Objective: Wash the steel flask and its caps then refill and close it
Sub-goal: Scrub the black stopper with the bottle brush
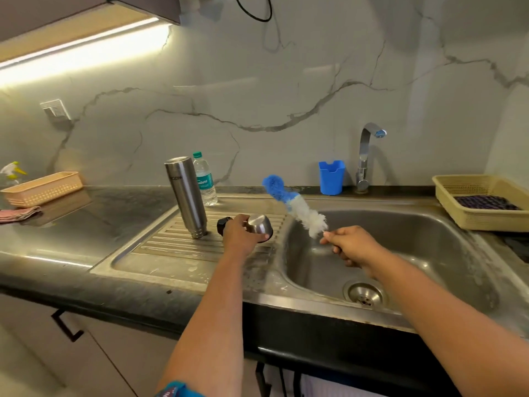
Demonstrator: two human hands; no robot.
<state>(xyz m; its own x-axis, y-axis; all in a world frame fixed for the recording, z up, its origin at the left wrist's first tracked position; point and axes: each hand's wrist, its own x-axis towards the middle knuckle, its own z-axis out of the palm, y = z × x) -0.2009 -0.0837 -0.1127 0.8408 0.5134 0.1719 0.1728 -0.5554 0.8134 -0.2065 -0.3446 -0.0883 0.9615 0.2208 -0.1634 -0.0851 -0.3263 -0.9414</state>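
Observation:
The steel flask (pixel 186 196) stands upside down on the ribbed drainboard (pixel 171 253), its mouth on the metal. To its right lies a black inner cap (pixel 221 224). My left hand (pixel 239 234) grips the steel cup cap (pixel 260 224), which is upside down on the drainboard. My right hand (pixel 347 247) holds the handle of a bottle brush (pixel 294 209) with white and blue bristles. The brush points up and left over the sink's left rim.
A plastic water bottle (pixel 204 181) stands behind the flask. The sink basin (pixel 429 239) with its drain (pixel 365 295) lies right, tap (pixel 366 156) and blue holder (pixel 331 177) behind. A yellow basket (pixel 472 207) sits far right; an orange tray (pixel 43 187) and pink cloth (pixel 18 213) far left.

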